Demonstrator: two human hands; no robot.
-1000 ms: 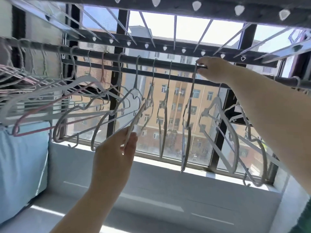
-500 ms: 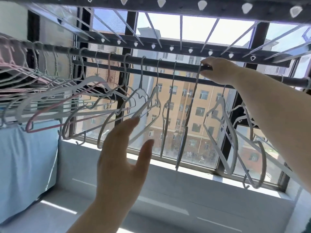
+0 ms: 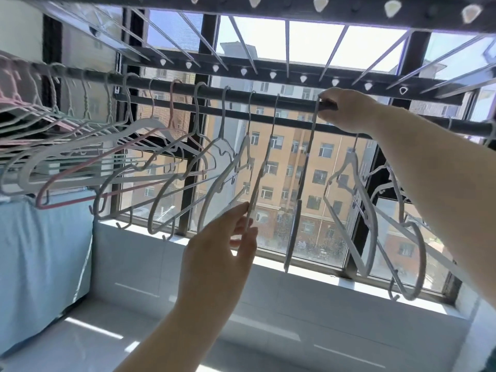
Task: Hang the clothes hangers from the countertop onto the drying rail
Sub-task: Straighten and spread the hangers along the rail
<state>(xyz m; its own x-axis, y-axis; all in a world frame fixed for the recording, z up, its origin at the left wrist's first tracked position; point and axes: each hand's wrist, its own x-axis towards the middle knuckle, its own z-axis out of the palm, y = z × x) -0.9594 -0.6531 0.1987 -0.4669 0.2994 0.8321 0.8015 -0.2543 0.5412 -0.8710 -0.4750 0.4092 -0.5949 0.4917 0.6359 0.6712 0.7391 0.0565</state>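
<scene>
A dark drying rail (image 3: 268,99) runs across the window with several white hangers and a pink one (image 3: 80,181) hooked on it. High on the right, my right hand (image 3: 346,111) pinches the hook of a white hanger (image 3: 300,183) where it sits on the rail; this hanger hangs edge-on. Lower down, my left hand (image 3: 222,245) is raised, and its fingertips and thumb pinch the bottom end of the neighbouring white hanger (image 3: 264,162), which also hangs from the rail. Two more hangers (image 3: 367,216) hang under my right forearm.
A ceiling rack with metal bars (image 3: 287,41) sits above the rail. A light blue cloth (image 3: 40,251) hangs at the left. The white countertop (image 3: 107,339) and window ledge (image 3: 308,275) lie below. The hangers at the far left (image 3: 32,122) are packed tightly.
My left hand let go of one hanger, opened, then moved right and took the bottom of the adjacent hanger. My right hand stayed at the hook on the rail.
</scene>
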